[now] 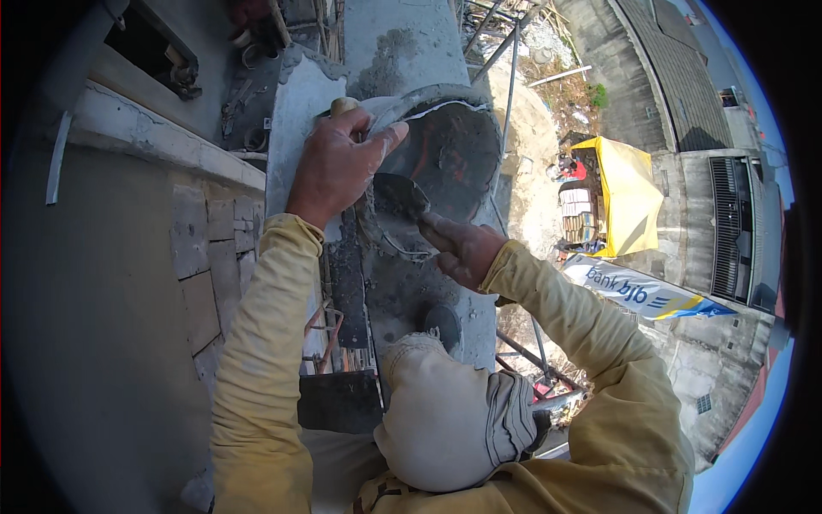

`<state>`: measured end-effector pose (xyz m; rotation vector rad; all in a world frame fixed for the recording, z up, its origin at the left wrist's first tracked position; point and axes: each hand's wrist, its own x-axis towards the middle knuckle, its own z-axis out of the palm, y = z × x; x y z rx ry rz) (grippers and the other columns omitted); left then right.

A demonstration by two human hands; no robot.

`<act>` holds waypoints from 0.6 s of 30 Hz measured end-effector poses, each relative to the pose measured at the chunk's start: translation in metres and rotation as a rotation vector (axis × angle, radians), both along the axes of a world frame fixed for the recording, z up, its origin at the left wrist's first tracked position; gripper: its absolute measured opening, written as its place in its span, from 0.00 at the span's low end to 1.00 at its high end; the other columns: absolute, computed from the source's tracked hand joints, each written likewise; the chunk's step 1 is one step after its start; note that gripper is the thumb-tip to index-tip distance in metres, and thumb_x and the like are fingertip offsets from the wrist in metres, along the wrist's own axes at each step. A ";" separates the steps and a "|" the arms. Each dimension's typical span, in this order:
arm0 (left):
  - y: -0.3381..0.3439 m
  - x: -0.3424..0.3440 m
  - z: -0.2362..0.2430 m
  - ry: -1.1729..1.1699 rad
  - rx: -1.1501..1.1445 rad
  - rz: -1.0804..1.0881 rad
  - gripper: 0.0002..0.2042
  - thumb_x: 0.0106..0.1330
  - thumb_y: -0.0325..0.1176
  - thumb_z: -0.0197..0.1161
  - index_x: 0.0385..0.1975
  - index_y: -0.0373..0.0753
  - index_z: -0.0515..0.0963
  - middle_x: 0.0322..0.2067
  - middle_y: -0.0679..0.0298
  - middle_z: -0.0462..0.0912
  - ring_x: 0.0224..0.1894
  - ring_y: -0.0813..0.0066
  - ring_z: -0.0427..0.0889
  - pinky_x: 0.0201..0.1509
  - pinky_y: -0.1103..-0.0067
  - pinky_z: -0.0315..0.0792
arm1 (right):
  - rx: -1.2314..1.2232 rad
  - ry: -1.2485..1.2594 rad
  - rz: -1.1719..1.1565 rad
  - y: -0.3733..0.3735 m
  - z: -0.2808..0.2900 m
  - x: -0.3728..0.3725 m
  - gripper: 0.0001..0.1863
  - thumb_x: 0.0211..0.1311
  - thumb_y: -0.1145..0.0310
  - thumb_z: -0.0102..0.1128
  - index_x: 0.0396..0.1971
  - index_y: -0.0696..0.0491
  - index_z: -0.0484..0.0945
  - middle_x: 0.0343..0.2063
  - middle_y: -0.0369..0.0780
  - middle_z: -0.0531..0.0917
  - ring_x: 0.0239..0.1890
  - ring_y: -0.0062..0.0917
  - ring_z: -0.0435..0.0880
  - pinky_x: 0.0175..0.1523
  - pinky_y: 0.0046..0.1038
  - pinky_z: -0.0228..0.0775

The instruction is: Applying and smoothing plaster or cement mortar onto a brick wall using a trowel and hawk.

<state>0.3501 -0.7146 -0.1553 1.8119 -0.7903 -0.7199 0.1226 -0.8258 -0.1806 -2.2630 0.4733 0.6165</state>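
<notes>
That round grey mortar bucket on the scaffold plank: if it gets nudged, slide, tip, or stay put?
The round grey mortar-caked bucket probably stays put: it looks weighted with mortar. Its crusted rim would likely grip well where the left hand holds it. The right hand works a trowel inside; the narrow plank makes a hard shove risky.

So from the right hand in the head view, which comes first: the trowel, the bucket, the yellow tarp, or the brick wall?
1. Trowel, held in the right hand.
2. Bucket, just above.
3. Yellow tarp and brick wall, far right below and left: too close to call.
</notes>
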 end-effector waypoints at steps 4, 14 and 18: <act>0.012 0.014 0.003 0.088 -0.012 0.054 0.18 0.67 0.45 0.67 0.23 0.38 0.72 0.23 0.76 0.64 0.26 0.85 0.59 0.31 0.83 0.58 | 0.336 0.023 -0.251 -0.020 0.021 0.004 0.36 0.61 0.70 0.63 0.69 0.55 0.61 0.49 0.50 0.83 0.48 0.34 0.86 0.53 0.31 0.75; 0.035 0.037 -0.018 0.321 0.012 -0.043 0.12 0.69 0.42 0.65 0.35 0.39 0.76 0.28 0.77 0.69 0.32 0.90 0.64 0.38 0.88 0.62 | -0.347 -0.233 -0.218 -0.012 0.021 0.050 0.30 0.60 0.67 0.59 0.63 0.57 0.66 0.41 0.56 0.83 0.38 0.52 0.83 0.45 0.45 0.76; 0.048 0.046 -0.030 0.298 -0.110 -0.094 0.15 0.67 0.43 0.67 0.30 0.39 0.73 0.26 0.75 0.66 0.28 0.87 0.59 0.32 0.85 0.59 | -0.338 -0.329 0.073 0.019 0.030 0.050 0.29 0.61 0.70 0.55 0.64 0.51 0.66 0.30 0.53 0.81 0.25 0.49 0.82 0.34 0.46 0.76</act>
